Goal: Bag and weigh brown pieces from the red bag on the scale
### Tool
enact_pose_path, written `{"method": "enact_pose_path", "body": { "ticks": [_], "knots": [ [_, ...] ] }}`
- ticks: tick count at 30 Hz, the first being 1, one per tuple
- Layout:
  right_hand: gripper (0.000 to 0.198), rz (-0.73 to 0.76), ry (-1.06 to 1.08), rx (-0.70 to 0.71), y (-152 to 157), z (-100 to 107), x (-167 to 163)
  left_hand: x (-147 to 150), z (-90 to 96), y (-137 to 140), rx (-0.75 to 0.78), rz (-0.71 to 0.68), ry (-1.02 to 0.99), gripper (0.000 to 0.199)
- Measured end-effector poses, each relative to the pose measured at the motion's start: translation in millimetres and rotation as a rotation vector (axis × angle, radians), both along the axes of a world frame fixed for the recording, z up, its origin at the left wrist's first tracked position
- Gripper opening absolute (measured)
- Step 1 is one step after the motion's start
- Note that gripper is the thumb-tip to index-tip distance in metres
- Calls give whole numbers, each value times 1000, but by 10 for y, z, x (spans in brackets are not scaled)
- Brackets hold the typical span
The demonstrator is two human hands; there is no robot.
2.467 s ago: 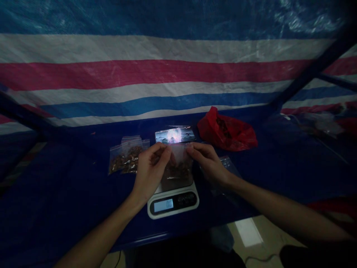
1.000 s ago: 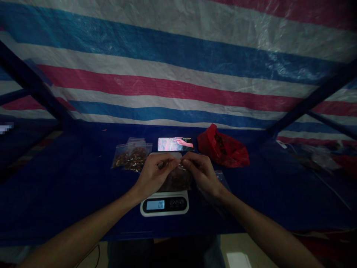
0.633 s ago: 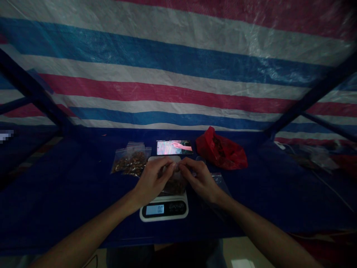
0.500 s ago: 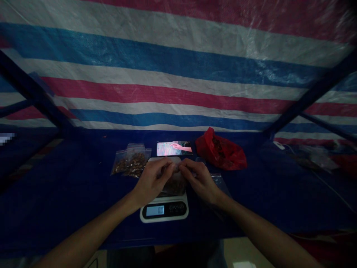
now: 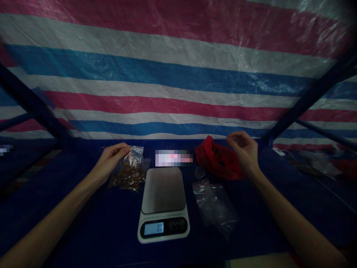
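Striped tarp hangs behind the dark blue table (image 5: 69,208). I see my left hand (image 5: 110,160), arm stretched left of centre, pinching the filled bag (image 5: 131,172) on its pile; my right hand (image 5: 244,150), fingers loosely curled and holding nothing, hovers over the red bag (image 5: 216,160).

Both forearms bare to frame edge, no sleeves showing. Left hand (image 5: 111,159) and right hand (image 5: 243,149) ungloved; no rings, watch or bands visible in dim light. Slim wrists, long fingers, nails indistinct.
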State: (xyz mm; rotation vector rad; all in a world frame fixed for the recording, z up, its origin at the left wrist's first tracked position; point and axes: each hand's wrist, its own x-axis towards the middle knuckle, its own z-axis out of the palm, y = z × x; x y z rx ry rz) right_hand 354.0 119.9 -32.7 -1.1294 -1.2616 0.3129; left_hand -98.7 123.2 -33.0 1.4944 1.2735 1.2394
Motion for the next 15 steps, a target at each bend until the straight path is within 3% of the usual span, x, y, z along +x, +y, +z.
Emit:
{"method": "enact_pose_path", "body": {
  "ticks": [2,7,15],
  "knots": [
    [16,7,-46,-8,2,-82,76,-47,-90,22,-15,41,3,43],
    [21,280,-343,-116,-151,-189,98,-101,-248,16,-97,44,90,47],
    [11,275,-582,-162,-231,-143,95,-336,-511,72,-148,153,180,43]
  ]
}}
